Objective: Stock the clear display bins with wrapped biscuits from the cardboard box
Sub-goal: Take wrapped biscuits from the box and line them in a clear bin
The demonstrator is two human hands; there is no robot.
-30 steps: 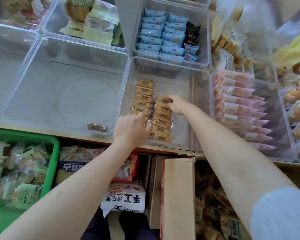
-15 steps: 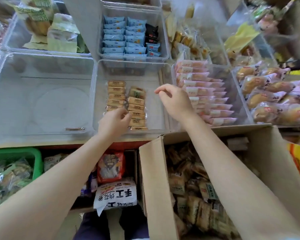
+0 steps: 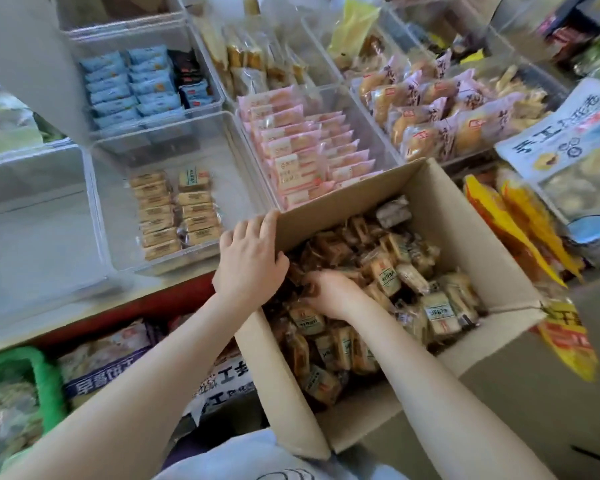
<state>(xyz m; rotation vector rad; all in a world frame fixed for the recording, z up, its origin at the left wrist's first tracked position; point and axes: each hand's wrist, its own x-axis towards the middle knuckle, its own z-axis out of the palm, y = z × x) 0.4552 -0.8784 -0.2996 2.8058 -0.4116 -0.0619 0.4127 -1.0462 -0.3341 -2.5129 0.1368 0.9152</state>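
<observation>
Clear bins [image 3: 174, 268] line the counter above the box [image 3: 465, 216]. Left hand [image 3: 248, 261] grips its rim; right hand [image 3: 329, 292] curls around biscuits [image 3: 388, 278]. They look light, crinkly and brittle, best pinched by their long edges.

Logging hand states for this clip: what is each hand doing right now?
Left hand: grips the cardboard box at its corner.
Right hand: down among the wrapped biscuits; grasp cannot be told.

The cardboard box [image 3: 447, 209] of wrapped biscuits [image 3: 388, 278] is set at the centre, with the clear bin [image 3: 118, 216] holding two biscuit rows [image 3: 175, 213] placed at ten o'clock.
</observation>
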